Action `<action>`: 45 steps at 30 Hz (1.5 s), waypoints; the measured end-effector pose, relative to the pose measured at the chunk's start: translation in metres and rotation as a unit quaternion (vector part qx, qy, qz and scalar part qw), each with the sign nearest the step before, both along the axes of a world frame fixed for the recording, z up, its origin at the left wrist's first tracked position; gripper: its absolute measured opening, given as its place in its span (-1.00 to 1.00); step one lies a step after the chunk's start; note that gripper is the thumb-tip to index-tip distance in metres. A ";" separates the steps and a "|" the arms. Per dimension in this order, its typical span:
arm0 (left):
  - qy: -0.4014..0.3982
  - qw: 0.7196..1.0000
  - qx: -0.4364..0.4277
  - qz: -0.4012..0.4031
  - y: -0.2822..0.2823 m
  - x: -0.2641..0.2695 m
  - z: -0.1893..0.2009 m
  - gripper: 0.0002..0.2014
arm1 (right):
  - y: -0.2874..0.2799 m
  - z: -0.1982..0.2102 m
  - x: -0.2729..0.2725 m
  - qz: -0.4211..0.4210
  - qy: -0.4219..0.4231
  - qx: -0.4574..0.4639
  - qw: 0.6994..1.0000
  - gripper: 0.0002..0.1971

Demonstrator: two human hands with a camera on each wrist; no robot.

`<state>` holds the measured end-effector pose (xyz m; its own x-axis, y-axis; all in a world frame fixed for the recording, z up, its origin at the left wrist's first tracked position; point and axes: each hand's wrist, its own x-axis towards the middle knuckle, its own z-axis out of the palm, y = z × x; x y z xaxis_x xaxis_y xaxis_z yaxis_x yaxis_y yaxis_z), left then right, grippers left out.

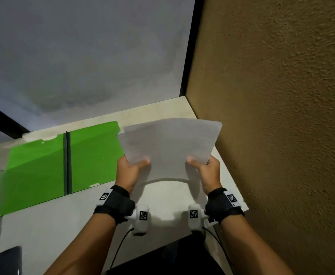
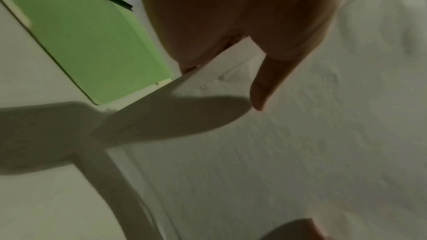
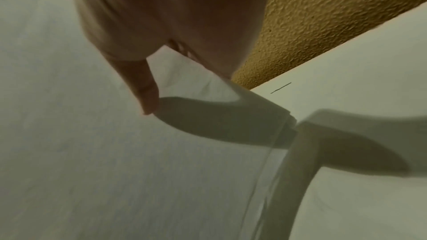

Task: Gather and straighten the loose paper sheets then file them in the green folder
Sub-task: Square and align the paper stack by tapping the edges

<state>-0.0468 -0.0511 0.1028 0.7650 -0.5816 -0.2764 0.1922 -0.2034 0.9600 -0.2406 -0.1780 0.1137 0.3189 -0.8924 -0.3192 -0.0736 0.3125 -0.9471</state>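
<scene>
A stack of white paper sheets (image 1: 168, 147) stands upright, its lower edge bowed above the white table (image 1: 162, 205). My left hand (image 1: 131, 167) pinches its left side, thumb on the near face, and my right hand (image 1: 206, 167) pinches its right side the same way. In the left wrist view the thumb (image 2: 263, 87) presses on the paper sheets (image 2: 300, 134); in the right wrist view the thumb (image 3: 145, 90) lies on the paper sheets (image 3: 92, 134). The green folder (image 1: 49, 165) lies open and flat on the table to the left, with a dark spine down its middle.
A rough tan wall (image 1: 281, 116) runs close along the table's right edge. A grey wall stands behind the table. A dark phone-like object (image 1: 8, 261) lies at the near left corner. Cables hang from my wrist cameras over the table's front edge.
</scene>
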 end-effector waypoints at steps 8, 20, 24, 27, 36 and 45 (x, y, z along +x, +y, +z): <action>0.106 0.991 -0.031 -0.077 0.008 -0.002 0.011 -0.62 | -0.002 0.002 -0.008 0.021 0.002 0.000 1.000 -0.82; -0.109 0.976 0.127 -0.139 0.001 -0.005 0.000 -0.63 | -0.019 0.003 -0.007 0.153 0.146 -0.042 0.976 -0.51; 0.070 0.962 0.133 -0.230 0.007 0.010 -0.002 -0.54 | -0.024 0.007 -0.012 0.143 0.104 -0.020 0.984 -0.48; 0.183 0.918 0.167 -0.309 0.021 0.022 -0.004 -0.53 | -0.033 0.003 -0.023 0.113 0.037 0.030 0.992 -0.45; -0.011 0.966 0.140 -0.219 0.011 0.007 -0.006 -0.67 | -0.021 0.007 -0.018 0.007 0.045 -0.037 0.998 -0.69; -0.002 0.997 -0.042 -0.072 -0.017 0.019 0.022 -0.66 | -0.012 0.005 -0.005 -0.047 -0.003 -0.088 0.995 -0.78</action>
